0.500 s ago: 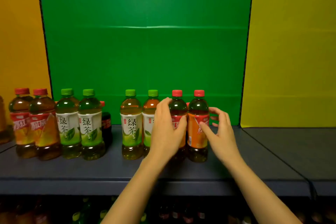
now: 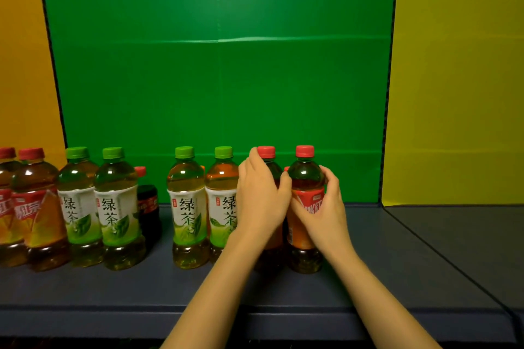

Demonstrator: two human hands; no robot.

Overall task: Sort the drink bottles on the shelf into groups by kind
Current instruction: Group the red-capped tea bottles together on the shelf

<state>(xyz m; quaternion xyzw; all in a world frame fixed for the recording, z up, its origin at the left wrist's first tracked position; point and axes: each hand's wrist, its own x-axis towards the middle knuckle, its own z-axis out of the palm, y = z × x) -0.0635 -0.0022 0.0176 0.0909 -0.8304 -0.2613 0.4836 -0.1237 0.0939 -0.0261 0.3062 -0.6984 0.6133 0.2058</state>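
Observation:
Two red-capped black tea bottles stand upright at the right end of the row. My left hand (image 2: 262, 198) wraps around the left black tea bottle (image 2: 268, 159), hiding most of it. My right hand (image 2: 323, 207) grips the right black tea bottle (image 2: 304, 178) across its red and orange label. Just left of them stand two green-capped green tea bottles (image 2: 187, 207) (image 2: 222, 201). Farther left are two more green tea bottles (image 2: 78, 201) (image 2: 116, 204), then two more red-capped black tea bottles (image 2: 37, 198) (image 2: 5, 195) at the frame's edge.
A small dark bottle with a red cap (image 2: 147, 207) stands behind the left green tea pair. The dark shelf (image 2: 141, 286) runs on to the right, with a seam (image 2: 442, 255). Green (image 2: 221, 65), orange and yellow panels back it.
Both hands have closed in on the two black tea bottles; my right hand, which hovered beside its bottle with fingers spread, now grips it. The view has moved closer.

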